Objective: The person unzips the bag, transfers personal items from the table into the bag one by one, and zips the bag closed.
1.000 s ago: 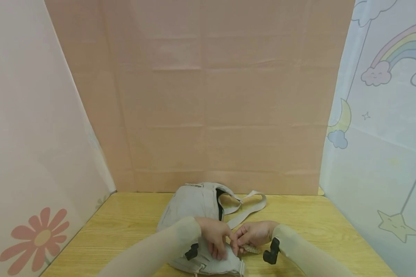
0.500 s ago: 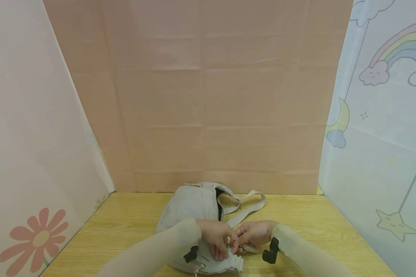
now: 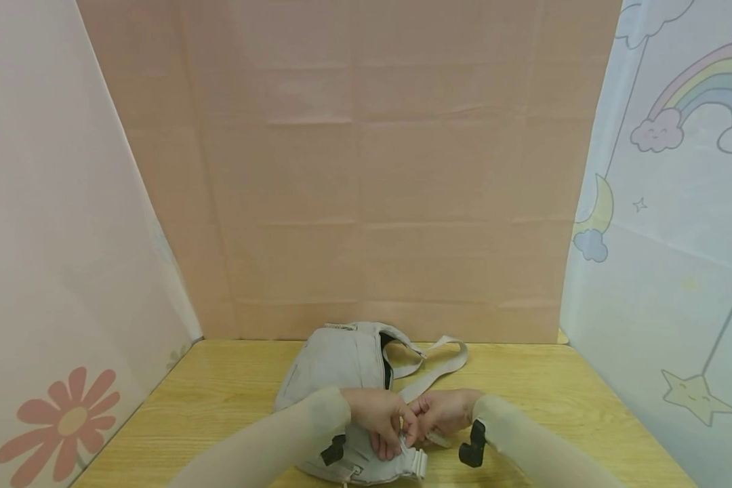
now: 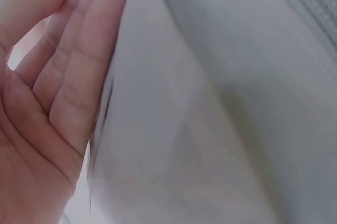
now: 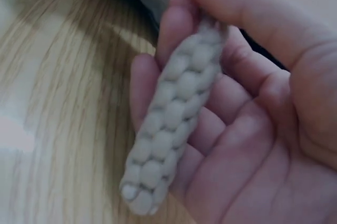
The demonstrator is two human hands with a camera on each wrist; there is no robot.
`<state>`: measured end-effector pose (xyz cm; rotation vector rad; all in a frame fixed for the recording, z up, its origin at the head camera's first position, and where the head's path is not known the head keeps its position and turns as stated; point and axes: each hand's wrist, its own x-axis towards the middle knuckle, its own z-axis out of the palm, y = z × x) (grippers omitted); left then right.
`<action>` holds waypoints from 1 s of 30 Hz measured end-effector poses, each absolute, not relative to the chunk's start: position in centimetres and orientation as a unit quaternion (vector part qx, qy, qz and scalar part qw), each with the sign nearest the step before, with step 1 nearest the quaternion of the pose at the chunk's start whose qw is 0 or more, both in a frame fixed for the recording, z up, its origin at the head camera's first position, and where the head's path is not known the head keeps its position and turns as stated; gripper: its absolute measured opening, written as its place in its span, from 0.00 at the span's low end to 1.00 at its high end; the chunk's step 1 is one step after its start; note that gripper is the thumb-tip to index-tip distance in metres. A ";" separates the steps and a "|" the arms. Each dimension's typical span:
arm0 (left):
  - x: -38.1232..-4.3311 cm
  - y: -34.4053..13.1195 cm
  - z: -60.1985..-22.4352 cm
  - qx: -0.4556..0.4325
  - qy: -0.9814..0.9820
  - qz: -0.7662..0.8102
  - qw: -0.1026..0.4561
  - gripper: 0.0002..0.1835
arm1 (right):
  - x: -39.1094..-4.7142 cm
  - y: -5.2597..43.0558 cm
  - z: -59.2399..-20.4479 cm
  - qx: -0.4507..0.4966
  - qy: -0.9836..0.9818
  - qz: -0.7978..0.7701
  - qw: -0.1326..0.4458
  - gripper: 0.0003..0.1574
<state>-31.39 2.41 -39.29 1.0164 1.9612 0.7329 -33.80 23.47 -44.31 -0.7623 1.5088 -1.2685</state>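
Observation:
A pale grey bag lies on the wooden table, its dark opening showing on the right side. My left hand is on the lower part of the bag, thumb and forefinger pinching its edge. In the left wrist view, the fingers lie along the bag's fabric. Close against it, my right hand pinches the top end of a braided zipper pull, which lies across the curled fingers. Both sets of fingertips meet at the bag's edge; the zipper slider itself is hidden.
A bag strap loops over the table to the right. Behind stands a brown paper-like backdrop, with patterned sheets at left and right. A buckle sits at the bag's near right corner.
Both hands stay at the same edge of the bag. My right hand has shifted slightly left, and less of the braided zipper pull shows in the head view.

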 end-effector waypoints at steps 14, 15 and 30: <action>-31.5 2.2 -39.2 0.402 0.767 0.297 0.404 0.08 | -33.8 23.7 -43.8 -0.308 0.650 -0.531 0.448 0.14; -31.5 2.1 -39.2 0.404 0.765 0.298 0.403 0.07 | -33.9 23.7 -43.9 -0.307 0.655 -0.529 0.444 0.14; -31.2 2.0 -38.8 0.403 0.760 0.301 0.412 0.07 | -34.1 23.5 -44.2 -0.306 0.680 -0.547 0.380 0.18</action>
